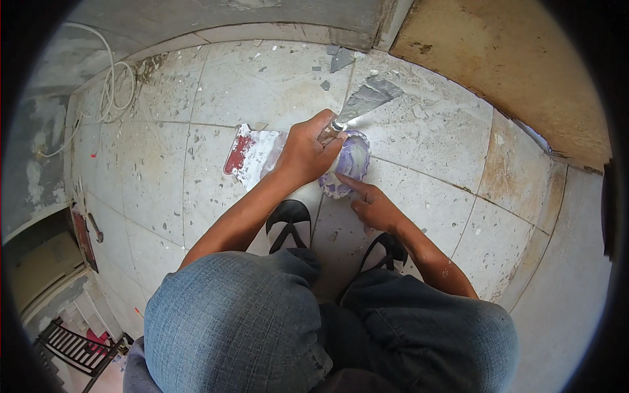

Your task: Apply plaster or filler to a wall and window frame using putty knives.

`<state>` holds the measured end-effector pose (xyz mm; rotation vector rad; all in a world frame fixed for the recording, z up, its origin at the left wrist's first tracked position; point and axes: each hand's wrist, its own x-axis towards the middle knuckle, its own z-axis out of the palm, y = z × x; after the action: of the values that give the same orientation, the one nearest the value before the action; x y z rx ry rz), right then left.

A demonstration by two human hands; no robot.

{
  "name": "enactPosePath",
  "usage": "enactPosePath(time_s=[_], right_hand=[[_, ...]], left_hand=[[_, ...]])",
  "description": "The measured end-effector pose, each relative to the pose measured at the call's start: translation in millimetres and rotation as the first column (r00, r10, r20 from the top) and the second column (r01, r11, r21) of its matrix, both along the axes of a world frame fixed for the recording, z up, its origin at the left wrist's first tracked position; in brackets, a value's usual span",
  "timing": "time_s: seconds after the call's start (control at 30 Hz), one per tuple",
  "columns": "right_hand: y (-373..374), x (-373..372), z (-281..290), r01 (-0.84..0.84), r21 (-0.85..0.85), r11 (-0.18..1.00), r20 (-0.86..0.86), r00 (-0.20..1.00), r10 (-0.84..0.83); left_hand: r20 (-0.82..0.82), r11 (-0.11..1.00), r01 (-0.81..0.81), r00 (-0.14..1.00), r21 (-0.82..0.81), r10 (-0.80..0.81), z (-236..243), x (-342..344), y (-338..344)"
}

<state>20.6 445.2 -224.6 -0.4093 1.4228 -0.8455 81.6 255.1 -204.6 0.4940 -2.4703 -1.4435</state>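
Note:
My left hand is closed around the handle of a putty knife. Its wide grey blade, smeared with dried filler, points up and to the right. Just below that fist, a round container with a wavy rim sits on the floor, coated with white and purple paste. My right hand has its index finger stretched out to the container's near side, the tip at the paste; its other fingers are curled, with nothing visible in them. Partly behind my left wrist lies a wide, flat red piece caked with white filler.
Pale floor tiles are strewn with crumbs and flakes. A larger grey shard lies by the far wall. White cable loops at the far left, and a brown board stands at the far right. My sandalled feet are close to the container.

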Motion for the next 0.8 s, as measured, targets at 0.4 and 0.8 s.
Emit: enactPosePath(time_s=[0.4,0.8], right_hand=[[22.0,15.9,-24.1,0.559,0.150,0.816,0.921,0.221,-0.320],[10.3,-53.3,64.4,0.789,-0.161,0.593,0.947,0.292,-0.131]], left_hand=[[0.045,0.978,-0.098,0.995,0.182,0.091,-30.9,1.0,-10.7],[0.086,0.960,-0.250,0.967,0.128,0.241,-64.3,29.6,-24.7]])
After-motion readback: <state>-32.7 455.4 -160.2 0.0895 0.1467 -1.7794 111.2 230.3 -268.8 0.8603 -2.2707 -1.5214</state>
